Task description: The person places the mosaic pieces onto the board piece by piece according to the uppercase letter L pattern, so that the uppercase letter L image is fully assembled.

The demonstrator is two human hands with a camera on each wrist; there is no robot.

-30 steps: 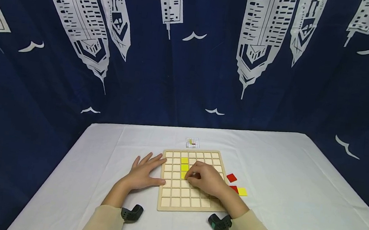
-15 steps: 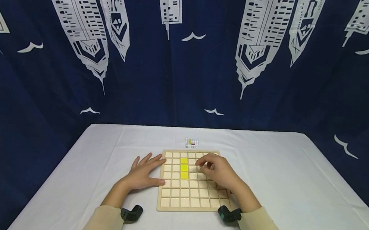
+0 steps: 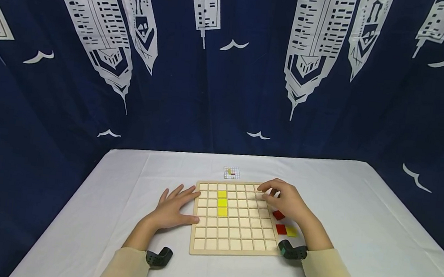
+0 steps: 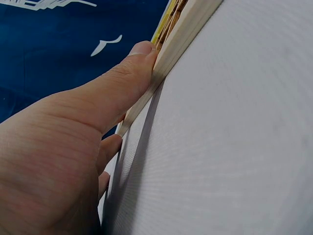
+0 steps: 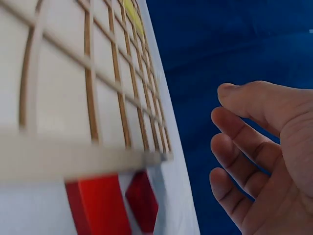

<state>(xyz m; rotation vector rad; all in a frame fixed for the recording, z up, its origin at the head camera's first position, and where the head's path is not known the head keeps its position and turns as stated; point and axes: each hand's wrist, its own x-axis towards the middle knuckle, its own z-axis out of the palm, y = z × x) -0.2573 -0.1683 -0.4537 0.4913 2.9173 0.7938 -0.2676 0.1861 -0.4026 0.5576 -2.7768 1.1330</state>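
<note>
A wooden grid board lies on the table, with three yellow square tiles in one column of its cells. My left hand is spread at the board's left side; in the left wrist view its thumb touches the wooden edge. Over the board's far right corner hovers my right hand, its fingers loosely bent. The right wrist view shows nothing between the thumb and fingers. Below that hand, right of the board, lie a red tile, another red tile and a yellow tile.
Behind the board lies a small card printed with a grid and coloured squares. A white cloth covers the table. Dark blue curtain with white building prints hangs behind it. Each wrist wears a black device.
My right hand has drawn back from the yellow tiles toward the board's right edge, uncovering more cells. The left hand has stayed in place.
</note>
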